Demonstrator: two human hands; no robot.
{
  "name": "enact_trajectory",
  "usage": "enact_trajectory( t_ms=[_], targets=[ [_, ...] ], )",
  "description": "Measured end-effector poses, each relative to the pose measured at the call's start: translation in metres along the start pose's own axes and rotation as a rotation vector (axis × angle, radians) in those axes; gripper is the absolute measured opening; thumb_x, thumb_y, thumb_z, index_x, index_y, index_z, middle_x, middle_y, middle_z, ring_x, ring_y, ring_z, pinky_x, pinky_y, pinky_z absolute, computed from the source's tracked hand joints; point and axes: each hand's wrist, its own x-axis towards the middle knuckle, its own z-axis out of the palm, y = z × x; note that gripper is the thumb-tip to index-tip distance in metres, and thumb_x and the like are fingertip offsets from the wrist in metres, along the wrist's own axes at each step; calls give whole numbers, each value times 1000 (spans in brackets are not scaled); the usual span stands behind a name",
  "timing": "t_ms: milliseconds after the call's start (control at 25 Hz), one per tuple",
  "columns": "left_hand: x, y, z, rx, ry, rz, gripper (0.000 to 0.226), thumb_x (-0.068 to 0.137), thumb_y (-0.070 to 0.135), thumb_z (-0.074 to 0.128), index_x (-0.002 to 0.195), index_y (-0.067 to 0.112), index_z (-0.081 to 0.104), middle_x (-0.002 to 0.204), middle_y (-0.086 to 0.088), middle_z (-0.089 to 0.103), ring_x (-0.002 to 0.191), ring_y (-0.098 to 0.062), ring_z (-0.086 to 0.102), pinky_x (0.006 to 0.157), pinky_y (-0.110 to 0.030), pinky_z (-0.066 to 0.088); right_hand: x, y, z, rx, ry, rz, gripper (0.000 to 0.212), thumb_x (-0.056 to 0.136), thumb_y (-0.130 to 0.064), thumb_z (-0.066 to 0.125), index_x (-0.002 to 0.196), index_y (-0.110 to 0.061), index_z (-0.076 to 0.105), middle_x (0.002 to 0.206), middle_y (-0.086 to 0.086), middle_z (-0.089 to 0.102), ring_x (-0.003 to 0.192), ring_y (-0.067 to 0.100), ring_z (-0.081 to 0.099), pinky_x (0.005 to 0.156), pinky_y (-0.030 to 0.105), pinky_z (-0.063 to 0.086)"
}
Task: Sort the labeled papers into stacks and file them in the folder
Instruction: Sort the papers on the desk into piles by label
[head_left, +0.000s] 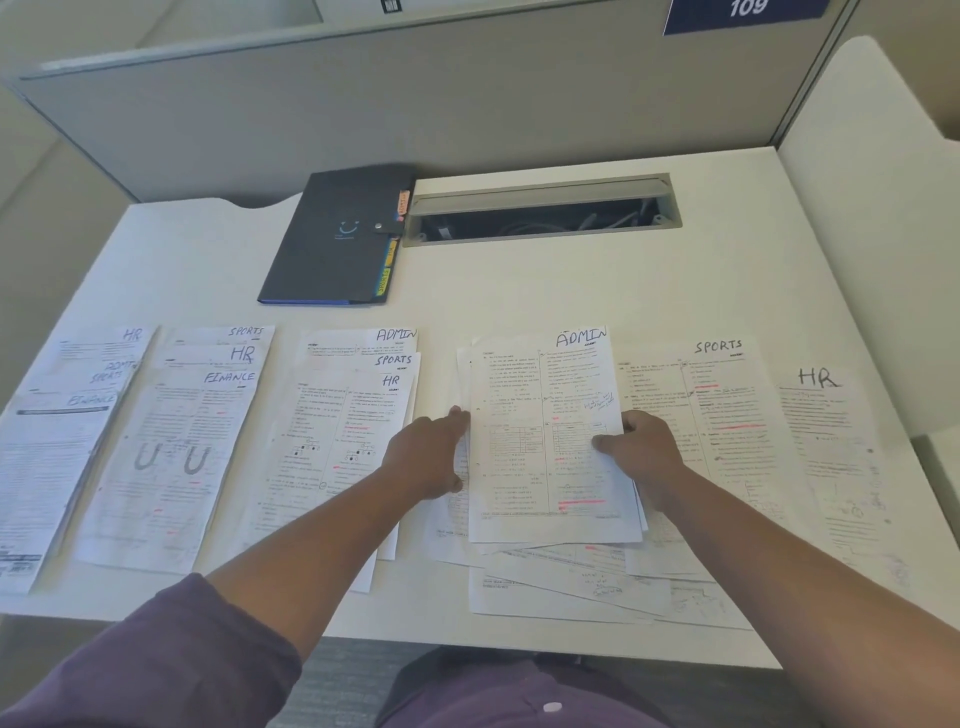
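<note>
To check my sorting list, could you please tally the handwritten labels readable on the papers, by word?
HR labels: 4
SPORTS labels: 4
ADMIN labels: 3
FINANCE labels: 2
Total: 13

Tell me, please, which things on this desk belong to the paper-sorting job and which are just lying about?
Part of the job:
ADMIN sheet, held by left hand and right hand
SPORTS sheet
HR sheet
overlapping labeled papers at left
loose pile under the ADMIN sheet
folder, closed

Just there:
cable tray
109 sign
partition
</note>
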Motion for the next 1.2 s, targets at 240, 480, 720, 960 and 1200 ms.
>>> enact_trajectory(
  t_ms=[240, 480, 720, 960, 1200],
  targets=[
    [4, -9, 0, -76, 1, 7, 107, 79, 41, 87, 162, 28, 21, 149, 3, 55, 132, -24, 51, 92, -41, 54, -3, -5, 1, -33, 54, -3, 7, 93, -12, 69, 86, -14, 69, 92, 2, 77, 83, 25, 72, 81, 43, 60],
    [18, -26, -6, -215, -22, 65, 109, 82, 42, 84, 163, 32, 11, 158, 7, 46, 138, -24, 42, 91, -40, 48, -5, -10, -3, -58, 125, -36, 11, 98, -13, 62, 90, -11, 70, 95, 1, 74, 80, 22, 65, 71, 35, 52],
    [28, -45, 0, -198, 9, 215, 101, 84, 51, 80, 159, 30, 16, 168, 16, 28, 135, -25, 45, 95, -42, 49, -20, -17, -11, -43, 238, -8, 15, 99, -15, 62, 91, -21, 73, 95, -3, 75, 84, 20, 71, 64, 28, 52],
    [24, -47, -5, -289, 47, 250, 91, 96, 63, 61, 166, 30, 13, 174, 16, 9, 148, -22, 38, 112, -43, 44, -34, -5, -24, 146, 232, 47, 15, 102, -11, 62, 110, -13, 74, 110, 5, 77, 100, 28, 72, 87, 41, 57],
    [-1, -17, -3, -1261, -46, -68, 65, 98, 66, 55, 129, 9, 64, 128, -15, 70, 120, -35, 67, 110, -51, 51, -48, 0, -10, 237, -16, 44, 24, 104, -9, 58, 125, -5, 69, 119, 12, 76, 111, 35, 71, 102, 54, 54]
  ],
)
